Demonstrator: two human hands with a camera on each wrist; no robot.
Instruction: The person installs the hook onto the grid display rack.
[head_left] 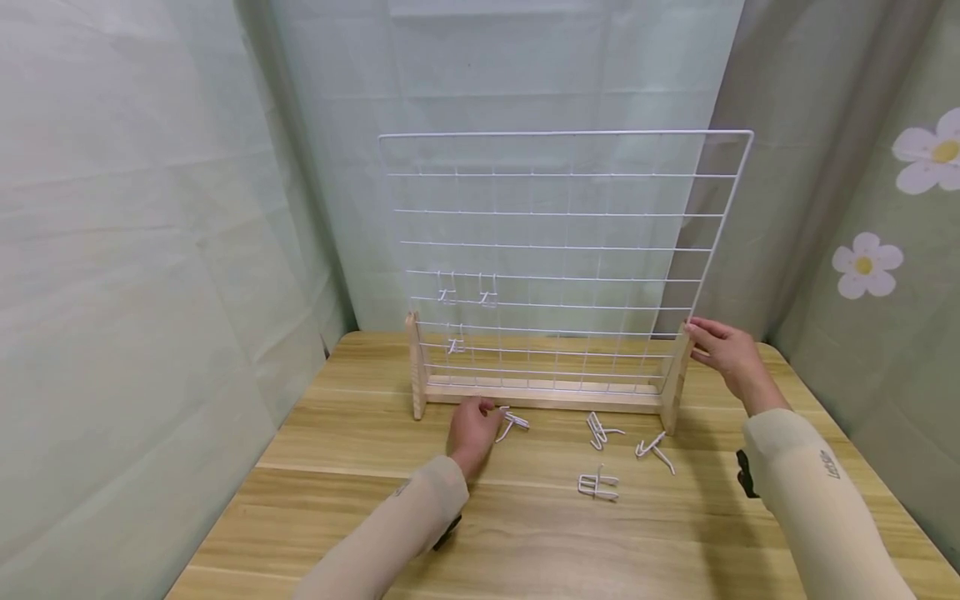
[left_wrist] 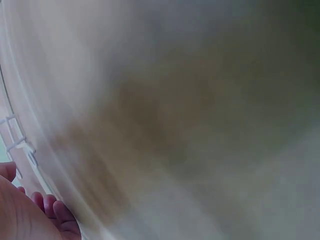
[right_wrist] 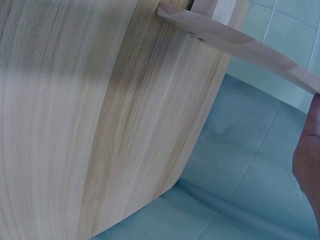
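Note:
A white wire grid panel (head_left: 558, 215) stands upright in a wooden base (head_left: 540, 400). My right hand (head_left: 729, 354) holds the top of the base's right upright (head_left: 678, 371); in the right wrist view the hand (right_wrist: 307, 155) meets the end of that wooden upright (right_wrist: 240, 42). My left hand (head_left: 474, 433) is low in front of the base, with bent fingers beside a white wire hook (head_left: 514, 422) on the table. The left wrist view shows the hook (left_wrist: 17, 135) just past the thumb, with a gap between thumb and fingers (left_wrist: 50, 204).
Three more white hooks, one of them a double-pronged hook (head_left: 597, 483), lie on the wooden table (head_left: 337, 467) to the right. Small hooks (head_left: 487, 293) hang on the grid's lower left. Pale curtains (head_left: 150, 250) surround the table.

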